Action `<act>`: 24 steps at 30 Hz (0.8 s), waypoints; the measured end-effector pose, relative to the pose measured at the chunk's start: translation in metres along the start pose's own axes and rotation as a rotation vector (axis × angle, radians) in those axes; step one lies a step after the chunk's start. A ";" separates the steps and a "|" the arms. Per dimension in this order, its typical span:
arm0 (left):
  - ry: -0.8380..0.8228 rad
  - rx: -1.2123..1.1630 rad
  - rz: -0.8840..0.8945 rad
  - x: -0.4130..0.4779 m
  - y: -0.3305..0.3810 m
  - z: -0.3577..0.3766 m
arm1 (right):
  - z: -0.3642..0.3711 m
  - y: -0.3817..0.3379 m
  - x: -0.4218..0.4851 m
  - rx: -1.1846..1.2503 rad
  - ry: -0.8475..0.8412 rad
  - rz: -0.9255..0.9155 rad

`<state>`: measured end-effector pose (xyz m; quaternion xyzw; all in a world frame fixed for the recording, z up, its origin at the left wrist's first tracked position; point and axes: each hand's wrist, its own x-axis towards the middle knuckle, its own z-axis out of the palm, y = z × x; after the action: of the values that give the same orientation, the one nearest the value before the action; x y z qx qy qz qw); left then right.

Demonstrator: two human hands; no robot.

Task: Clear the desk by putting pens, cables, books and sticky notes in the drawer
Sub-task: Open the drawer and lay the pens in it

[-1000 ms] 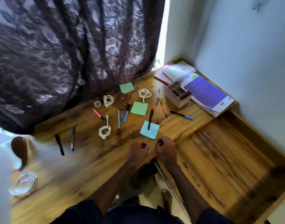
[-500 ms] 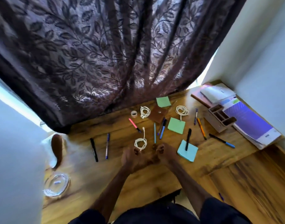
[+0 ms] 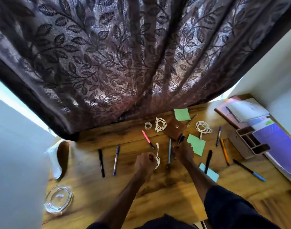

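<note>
White cable (image 3: 157, 160) is clutched in left hand (image 3: 144, 163), blue pen (image 3: 181, 139) in right hand (image 3: 185, 152); trailing loops should be gathered

organizer (image 3: 247, 142) right of pens (image 3: 224, 153) | books (image 3: 247, 111) behind organizer

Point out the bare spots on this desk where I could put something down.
The desk is bare along its near edge and between the glass dish and the leftmost black pen. From the tape roll across to the organizer it is crowded.
</note>
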<state>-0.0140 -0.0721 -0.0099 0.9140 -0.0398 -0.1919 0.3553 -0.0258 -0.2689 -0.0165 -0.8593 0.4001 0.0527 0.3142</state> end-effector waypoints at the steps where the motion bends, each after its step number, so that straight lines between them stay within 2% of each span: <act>1: -0.013 0.013 0.024 0.005 0.008 0.004 | 0.000 -0.001 0.003 -0.015 -0.005 0.009; 7: -0.100 0.095 0.058 0.036 0.046 0.036 | -0.003 -0.001 0.020 -0.020 -0.088 0.027; 12: -0.120 0.184 0.065 0.046 0.056 0.070 | -0.004 0.023 0.021 0.089 -0.084 0.147; 15: -0.026 0.150 -0.017 0.047 0.066 0.073 | -0.015 0.036 -0.001 0.116 -0.084 0.069; 16: -0.005 0.135 0.008 0.049 0.067 0.076 | -0.021 0.038 -0.011 0.128 -0.075 0.028; 19: -0.146 0.165 0.058 0.042 0.054 0.083 | -0.032 0.058 -0.034 0.189 -0.016 -0.044; 24: -0.129 0.047 0.068 0.015 0.048 0.074 | -0.041 0.092 -0.060 0.240 0.009 -0.099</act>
<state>-0.0255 -0.1581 -0.0329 0.9058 -0.0984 -0.2373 0.3369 -0.1396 -0.2978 -0.0091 -0.8345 0.3623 -0.0151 0.4149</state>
